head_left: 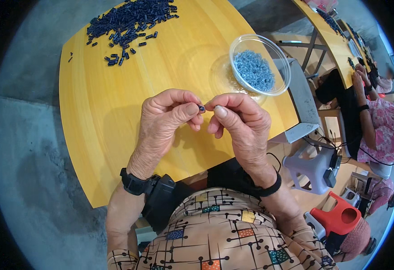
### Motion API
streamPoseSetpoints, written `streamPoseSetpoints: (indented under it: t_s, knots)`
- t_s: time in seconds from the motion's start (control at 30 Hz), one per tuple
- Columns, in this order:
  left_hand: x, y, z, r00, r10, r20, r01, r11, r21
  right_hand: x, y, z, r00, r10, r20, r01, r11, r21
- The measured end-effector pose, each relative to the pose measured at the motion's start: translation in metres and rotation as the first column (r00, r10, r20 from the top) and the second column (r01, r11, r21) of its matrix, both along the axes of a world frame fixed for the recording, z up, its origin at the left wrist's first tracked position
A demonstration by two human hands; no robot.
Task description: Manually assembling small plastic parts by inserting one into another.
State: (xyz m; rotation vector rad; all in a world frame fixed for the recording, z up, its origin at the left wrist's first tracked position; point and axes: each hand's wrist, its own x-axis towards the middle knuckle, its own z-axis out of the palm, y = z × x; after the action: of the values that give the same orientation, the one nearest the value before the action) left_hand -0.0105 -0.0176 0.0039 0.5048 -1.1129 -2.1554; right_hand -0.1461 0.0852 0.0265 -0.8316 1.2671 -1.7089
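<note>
Above the yellow tabletop (102,103), my two hands meet at the fingertips. My left hand (163,119) pinches a small dark cylindrical piece (202,109) between thumb and forefinger, one end facing my right hand. My right hand (246,123) is closed in a pinch right beside that end; whatever lies between its fingertips is too small to name. At the far left of the table is a heap of similar dark cylindrical pieces (136,20), with several strays nearby. Beyond my right hand, a clear round bowl (288,74) holds many tiny shiny blue-grey pieces (254,69).
A grey metal surface (304,101) adjoins the table's right edge. Further right are a pale purple stool (309,164), a red stool (336,213) and loose cables. A person in a pink patterned top (381,126) sits at another yellow table (327,31).
</note>
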Motion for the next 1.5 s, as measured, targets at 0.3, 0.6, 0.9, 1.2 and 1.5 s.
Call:
streamPoseSetpoints:
  t_s: [0.3, 0.6, 0.9, 1.2, 1.5]
  knots:
    - [-0.002, 0.001, 0.001, 0.997, 0.028, 0.075, -0.016, 0.987, -0.162, -0.003, 0.01, -0.009, 0.999, 0.007, 0.04, -0.009, 0.999, 0.044]
    - [-0.003, 0.001, 0.002, 0.99, 0.043, 0.133, -0.017, 0.981, -0.192, -0.006, 0.014, -0.017, 1.0, 0.007, 0.003, -0.008, 0.999, 0.052]
    - [-0.01, -0.002, -0.003, 0.79, 0.497, 0.359, 0.032, 0.552, -0.833, -0.031, 0.01, -0.025, 0.639, -0.096, -0.763, 0.106, 0.994, -0.036]
    - [-0.014, -0.006, -0.014, 0.773, 0.499, 0.393, 0.073, 0.544, -0.836, -0.034, 0.009, -0.033, 0.543, -0.109, -0.833, 0.113, 0.992, -0.056]
    - [-0.012, -0.003, -0.011, 0.784, 0.488, 0.383, 0.056, 0.559, -0.827, -0.04, -0.004, -0.029, 0.285, -0.004, -0.958, 0.156, 0.987, 0.042]
